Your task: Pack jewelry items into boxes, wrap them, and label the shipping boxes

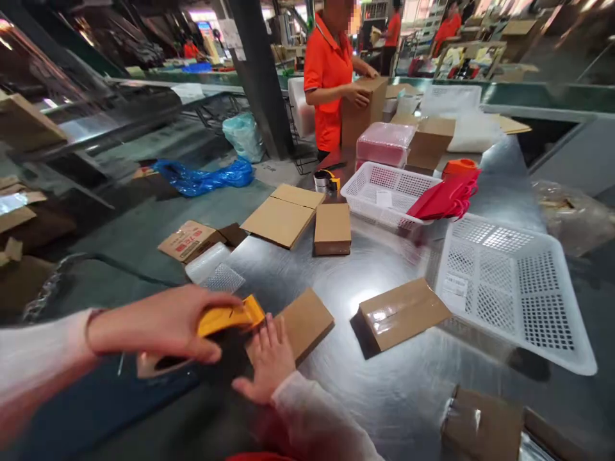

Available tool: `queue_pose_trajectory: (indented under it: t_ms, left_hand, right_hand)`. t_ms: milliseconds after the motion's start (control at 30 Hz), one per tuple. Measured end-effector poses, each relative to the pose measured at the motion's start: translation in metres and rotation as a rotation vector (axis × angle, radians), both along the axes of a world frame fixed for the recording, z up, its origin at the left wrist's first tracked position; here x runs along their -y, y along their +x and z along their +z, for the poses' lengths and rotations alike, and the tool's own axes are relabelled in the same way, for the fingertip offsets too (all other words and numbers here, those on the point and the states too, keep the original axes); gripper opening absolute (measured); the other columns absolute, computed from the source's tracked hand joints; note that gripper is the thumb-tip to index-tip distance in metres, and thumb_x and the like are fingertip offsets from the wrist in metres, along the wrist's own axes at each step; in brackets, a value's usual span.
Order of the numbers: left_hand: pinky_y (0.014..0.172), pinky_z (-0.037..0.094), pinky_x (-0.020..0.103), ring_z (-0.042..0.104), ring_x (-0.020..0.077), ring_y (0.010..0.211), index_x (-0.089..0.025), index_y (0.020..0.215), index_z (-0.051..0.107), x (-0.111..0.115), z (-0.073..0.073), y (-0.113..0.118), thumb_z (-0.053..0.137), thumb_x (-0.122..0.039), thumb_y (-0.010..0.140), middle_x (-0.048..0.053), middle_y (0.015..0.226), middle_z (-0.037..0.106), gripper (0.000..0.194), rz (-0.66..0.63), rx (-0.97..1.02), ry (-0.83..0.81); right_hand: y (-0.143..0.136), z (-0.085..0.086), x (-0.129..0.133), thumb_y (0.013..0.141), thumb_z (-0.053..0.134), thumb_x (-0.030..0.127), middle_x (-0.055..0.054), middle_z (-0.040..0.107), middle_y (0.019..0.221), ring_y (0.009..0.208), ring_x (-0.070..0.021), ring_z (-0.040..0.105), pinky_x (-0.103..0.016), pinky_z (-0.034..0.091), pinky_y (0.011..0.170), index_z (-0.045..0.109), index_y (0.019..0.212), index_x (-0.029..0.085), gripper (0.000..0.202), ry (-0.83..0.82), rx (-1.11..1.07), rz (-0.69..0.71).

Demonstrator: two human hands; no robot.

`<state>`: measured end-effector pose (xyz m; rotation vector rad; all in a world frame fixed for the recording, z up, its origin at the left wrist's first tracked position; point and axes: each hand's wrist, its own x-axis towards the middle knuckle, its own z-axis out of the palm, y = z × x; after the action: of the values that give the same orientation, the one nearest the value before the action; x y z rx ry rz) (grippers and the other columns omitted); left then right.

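Where the left hand [168,320] is: lower left of the frame, with grip clamped on the orange tape dispenser [254,310].
Right hand [271,368]: open, lying on the small carton [306,323].
Small carton: on the tabletop [336,275], lower centre, near the dispenser.

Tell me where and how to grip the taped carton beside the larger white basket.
Probably by its long near and far sides, towards the left end, from above: the carton lies flat, its right end close to the white basket.
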<state>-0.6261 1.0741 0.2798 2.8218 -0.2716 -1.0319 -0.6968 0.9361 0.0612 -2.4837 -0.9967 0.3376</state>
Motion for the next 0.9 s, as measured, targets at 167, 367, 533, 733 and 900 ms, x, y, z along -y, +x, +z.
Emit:
queue_pose_trajectory:
  t_ms: [167, 367, 533, 733, 900]
  left_hand:
    - [0.082, 0.046, 0.023, 0.064, 0.0188, 0.092, -0.014, 0.127, 0.063, 0.115, -0.014, 0.118, 0.061, -0.024, 0.068, 0.001, 0.108, 0.072, 0.061, -0.154, -0.015, -0.003]
    - [0.068, 0.045, 0.031, 0.064, 0.0208, 0.079, 0.017, 0.098, 0.064, 0.241, -0.119, 0.198, 0.038, -0.023, 0.086, 0.017, 0.094, 0.069, 0.049, -0.163, -0.609, 0.144]
    - [0.068, 0.048, 0.036, 0.066, 0.0315, 0.087, 0.009, 0.076, 0.068, 0.278, -0.159, 0.186, 0.054, -0.025, 0.082, 0.023, 0.095, 0.071, 0.037, -0.023, -0.766, 0.292]
    - [0.067, 0.048, 0.035, 0.066, 0.0227, 0.075, 0.007, 0.084, 0.07, 0.241, -0.084, 0.162, 0.05, -0.029, 0.082, 0.015, 0.088, 0.072, 0.041, -0.173, -0.544, 0.242]
    - [0.075, 0.05, 0.028, 0.068, 0.0221, 0.079, -0.02, 0.114, 0.072, 0.148, -0.026, 0.087, 0.066, -0.022, 0.062, 0.001, 0.085, 0.075, 0.053, -0.173, -0.241, 0.082]
  right_hand:
    - [-0.002, -0.011, -0.005, 0.069, 0.078, 0.051, -0.026, 0.011, 0.16, 0.149, -0.04, -0.002, -0.057, -0.004, 0.123, 0.026, 0.149, -0.005, 0.111, 0.031, 0.056, 0.007]
    - [-0.003, -0.037, -0.027, 0.1, 0.032, 0.018, -0.015, 0.036, 0.155, 0.147, -0.0246, 0.027, -0.05, 0.027, 0.121, 0.044, 0.143, 0.005, 0.046, 0.193, -0.016, -0.105]
    - [-0.007, -0.053, -0.037, 0.1, 0.03, 0.016, -0.008, 0.042, 0.153, 0.145, -0.0185, 0.032, -0.048, 0.034, 0.117, 0.048, 0.142, 0.017, 0.046, 0.29, -0.018, -0.146]
    - [-0.002, -0.048, -0.031, 0.099, 0.03, 0.018, -0.018, 0.039, 0.153, 0.145, -0.0255, 0.031, -0.051, 0.032, 0.118, 0.045, 0.141, 0.002, 0.048, 0.288, -0.032, -0.095]
    - [-0.002, -0.034, -0.026, 0.085, 0.051, 0.016, -0.02, 0.035, 0.154, 0.143, -0.0353, 0.032, -0.059, 0.03, 0.113, 0.041, 0.146, 0.006, 0.062, 0.271, -0.072, -0.1]
